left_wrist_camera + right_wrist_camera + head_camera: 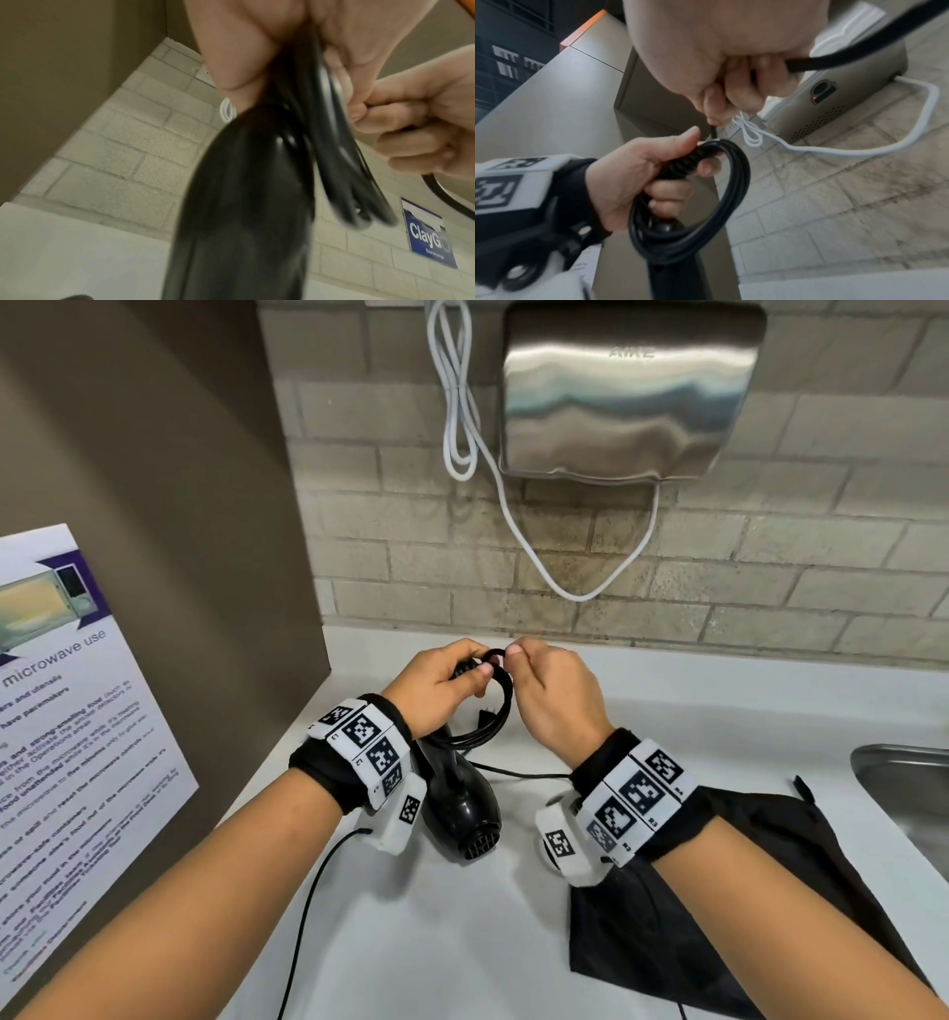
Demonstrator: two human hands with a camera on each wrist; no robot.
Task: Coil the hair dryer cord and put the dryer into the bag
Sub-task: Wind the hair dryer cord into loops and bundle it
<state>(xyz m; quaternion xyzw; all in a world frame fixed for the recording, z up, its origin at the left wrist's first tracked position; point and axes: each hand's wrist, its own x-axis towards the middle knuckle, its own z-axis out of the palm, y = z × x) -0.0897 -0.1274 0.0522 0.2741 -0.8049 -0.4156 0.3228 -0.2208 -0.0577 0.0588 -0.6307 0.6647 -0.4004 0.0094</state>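
Observation:
A black hair dryer (464,806) hangs nozzle-down above the white counter (452,932). My left hand (441,683) grips the top of its handle together with several loops of its black cord (495,716). The dryer body (244,203) and the cord loops (342,162) fill the left wrist view. My right hand (547,690) pinches the cord right beside the left thumb. In the right wrist view the coil (721,194) hangs from the left hand (639,180), and the right hand's fingers (731,93) curl round the cord. A black bag (719,906) lies flat on the counter under my right forearm.
A steel hand dryer (629,392) with a white cable (462,418) hangs on the brick wall behind. A steel sink (909,793) is at the right edge. A brown partition with a microwave notice (67,737) stands at the left. A thin black wire (313,906) trails over the counter.

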